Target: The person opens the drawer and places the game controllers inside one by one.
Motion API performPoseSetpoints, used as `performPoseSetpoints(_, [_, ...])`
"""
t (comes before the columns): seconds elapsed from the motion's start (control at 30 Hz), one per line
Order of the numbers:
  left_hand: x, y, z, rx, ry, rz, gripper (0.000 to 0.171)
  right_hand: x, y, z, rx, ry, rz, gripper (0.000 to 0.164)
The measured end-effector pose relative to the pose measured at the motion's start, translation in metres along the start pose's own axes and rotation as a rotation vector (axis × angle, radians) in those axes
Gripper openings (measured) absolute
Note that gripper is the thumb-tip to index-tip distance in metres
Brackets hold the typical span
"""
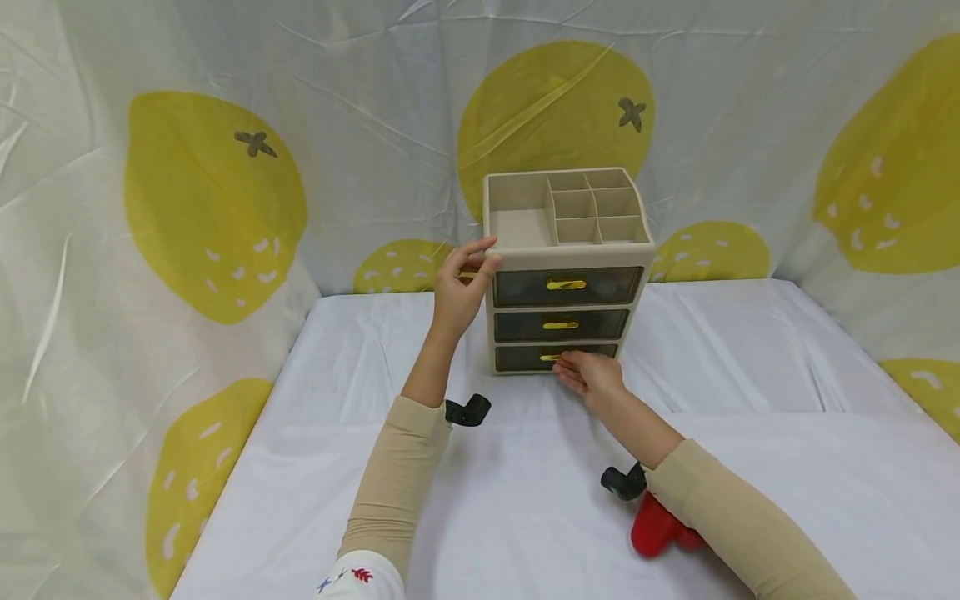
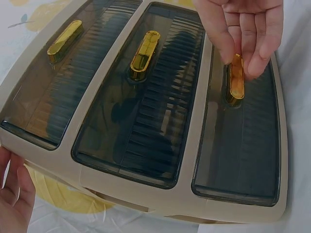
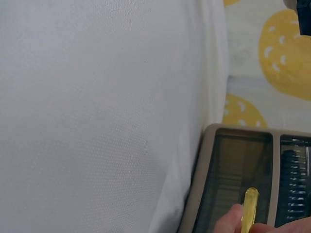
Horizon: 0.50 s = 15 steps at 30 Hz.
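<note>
A beige desktop organizer (image 1: 570, 250) stands upright, its three dark see-through drawers closed, each with a gold handle. My left hand (image 1: 461, 287) rests against the organizer's upper left side, fingertips at the top rim and thumb near the front edge. Low on the front, my right hand (image 1: 592, 373) pinches the bottom drawer's handle (image 2: 236, 80) between thumb and fingers. In the right wrist view that handle (image 3: 250, 208) shows between the fingertips. Above it, the middle drawer handle (image 1: 560, 325) and the top drawer handle (image 1: 566, 284) are untouched.
Open compartments (image 1: 596, 204) divide the organizer's top. A red soft-looking object (image 1: 654, 527) lies on the white-covered table (image 1: 525, 500), partly hidden under the right forearm. Behind the table hangs a white curtain (image 1: 375, 125) with yellow lemon prints. Black camera mounts sit at both wrists.
</note>
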<state>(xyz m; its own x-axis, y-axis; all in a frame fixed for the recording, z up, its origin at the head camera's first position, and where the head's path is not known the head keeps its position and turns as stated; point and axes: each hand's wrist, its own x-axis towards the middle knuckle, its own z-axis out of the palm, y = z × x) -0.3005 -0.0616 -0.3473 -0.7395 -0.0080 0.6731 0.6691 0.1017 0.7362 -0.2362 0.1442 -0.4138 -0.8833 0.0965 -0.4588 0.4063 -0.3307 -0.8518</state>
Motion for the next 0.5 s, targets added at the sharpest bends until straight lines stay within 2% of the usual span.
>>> performPoseSetpoints(0.3, [0.0,-0.001,0.0,-0.015,0.002,-0.023,0.029,-0.006,0.006,-0.002,0.024,0.004,0.011,0.009])
performPoseSetpoints(0.5, [0.0,0.0,0.0,-0.02,-0.002,-0.025,0.029,-0.016,0.01,-0.006,0.023,-0.008,0.003,0.016])
